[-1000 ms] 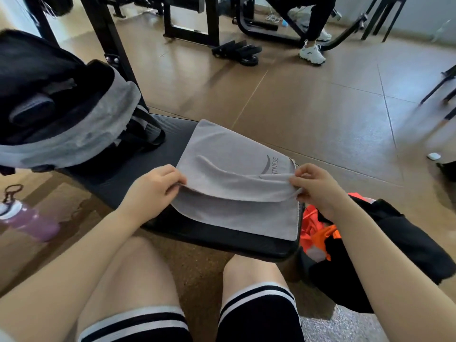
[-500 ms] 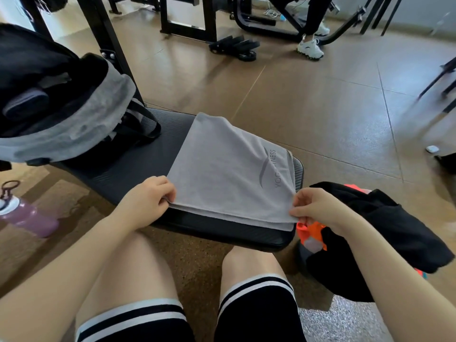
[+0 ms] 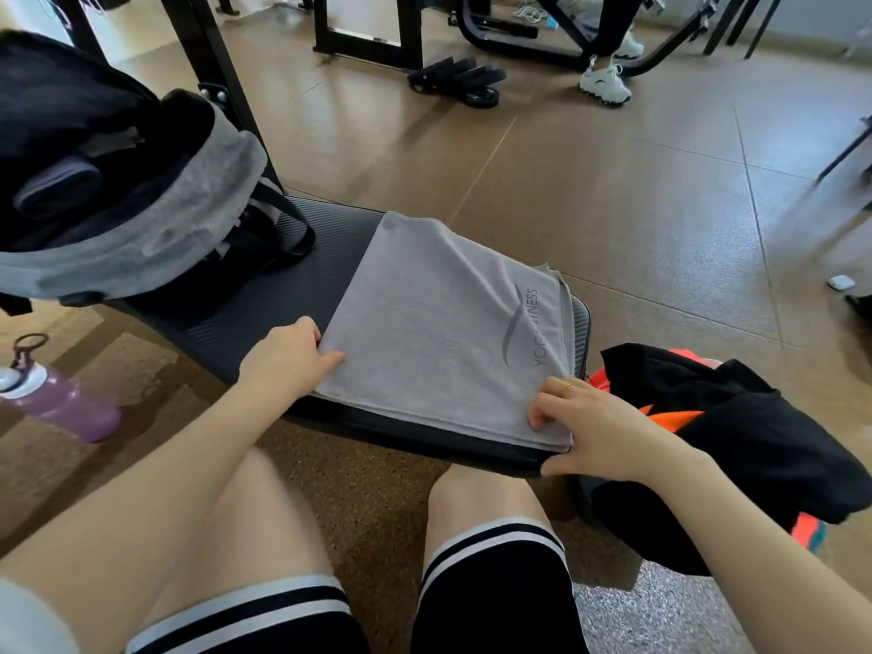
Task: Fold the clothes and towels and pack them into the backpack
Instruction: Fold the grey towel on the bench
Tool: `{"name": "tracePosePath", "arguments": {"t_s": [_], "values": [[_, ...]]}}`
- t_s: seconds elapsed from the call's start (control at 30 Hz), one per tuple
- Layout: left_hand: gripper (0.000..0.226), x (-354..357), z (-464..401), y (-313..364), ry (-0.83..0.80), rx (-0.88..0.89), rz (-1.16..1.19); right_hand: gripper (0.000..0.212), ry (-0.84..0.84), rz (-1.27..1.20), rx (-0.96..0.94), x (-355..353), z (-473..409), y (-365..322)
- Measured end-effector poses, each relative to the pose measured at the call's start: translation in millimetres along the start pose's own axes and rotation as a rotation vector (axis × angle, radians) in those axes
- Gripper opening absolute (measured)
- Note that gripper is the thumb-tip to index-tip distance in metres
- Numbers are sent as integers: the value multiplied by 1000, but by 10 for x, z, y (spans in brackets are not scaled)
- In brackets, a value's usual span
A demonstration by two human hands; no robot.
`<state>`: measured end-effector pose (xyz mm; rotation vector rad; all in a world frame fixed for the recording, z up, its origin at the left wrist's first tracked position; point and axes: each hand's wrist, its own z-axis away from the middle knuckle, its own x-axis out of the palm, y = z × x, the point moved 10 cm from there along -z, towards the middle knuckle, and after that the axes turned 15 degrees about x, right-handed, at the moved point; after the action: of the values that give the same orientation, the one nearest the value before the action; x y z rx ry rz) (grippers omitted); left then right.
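Stretching across the far half of the scene, wide brown tiled floor, lying open to the right of the bench. Running from far left to near right, a black ribbed padded bench, its near edge curving just past the knees. Sitting on the bench's left end, a black and grey fabric backpack, mouth gaping, its upper left part cut off by the frame. Lying flat on the bench's right end, a folded grey towel with dark printed lettering, layers stacked, right edges nearly reaching the bench's rim, some letters hidden in a crease. Slumping just right of the bench, a crumpled black and orange garment, shape hard to make out. Lying on the floor at left, a purple bottle with a white cap. Pinching the towel's left edge, left hand, thumb on top, fingers tucked out of sight beneath. Pressing the towel's near right corner, right hand, fingers spread flat, thumb under the bench edge.
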<state>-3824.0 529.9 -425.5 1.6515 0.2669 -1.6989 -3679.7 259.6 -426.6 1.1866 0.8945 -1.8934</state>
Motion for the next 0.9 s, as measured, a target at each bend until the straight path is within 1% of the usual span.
{"name": "tracePosePath", "arguments": {"t_s": [0.07,0.13,0.23,0.27,0.3,0.33,0.37,0.4,0.43,0.47,0.5,0.53,0.57,0.63,0.67,0.7,0.73,0.8,0.9], "values": [[27,22,-48,1,-26,10,36,29,-35,43,-11,2,-4,-37],[24,33,-75,14,-50,34,76,17,-60,-2,-21,-10,5,-87],[18,36,-35,-5,-77,16,241,14,-1,-36,26,-43,-12,-11],[17,28,1,-1,-99,24,230,13,13,-55,34,-51,-2,-11],[17,21,39,0,-131,35,183,14,-6,-89,25,-30,10,-40],[17,25,73,-15,-170,45,122,15,-68,-143,2,17,29,-102],[19,24,119,-38,-220,49,36,15,-164,-198,-27,81,62,-191],[24,7,163,-59,-269,46,-62,14,-269,-243,-51,142,98,-280],[31,-24,180,-91,-299,36,-142,11,-339,-282,-53,162,113,-320],[40,-72,173,-120,-302,17,-185,8,-339,-326,-28,115,81,-303],[48,-131,146,-115,-275,-1,-185,6,-259,-378,26,-1,-2,-221],[51,-201,92,-56,-210,3,-150,7,-119,-428,105,-170,-104,-88],[48,-274,6,65,-108,48,-107,8,39,-470,204,-339,-197,93],[31,-337,-204,439,89,236,-35,8,293,-574,402,-591,-342,452],[24,-301,-291,640,131,322,-26,11,384,-630,487,-670,-407,607],[22,-194,-405,795,131,386,-34,15,448,-668,556,-720,-480,744],[25,-67,-514,921,107,430,-52,19,482,-681,606,-751,-564,847],[36,196,-728,1046,39,444,-75,23,483,-659,670,-775,-752,977],[47,381,-939,1006,6,339,-1,22,426,-630,761,-710,-989,1143]]}}
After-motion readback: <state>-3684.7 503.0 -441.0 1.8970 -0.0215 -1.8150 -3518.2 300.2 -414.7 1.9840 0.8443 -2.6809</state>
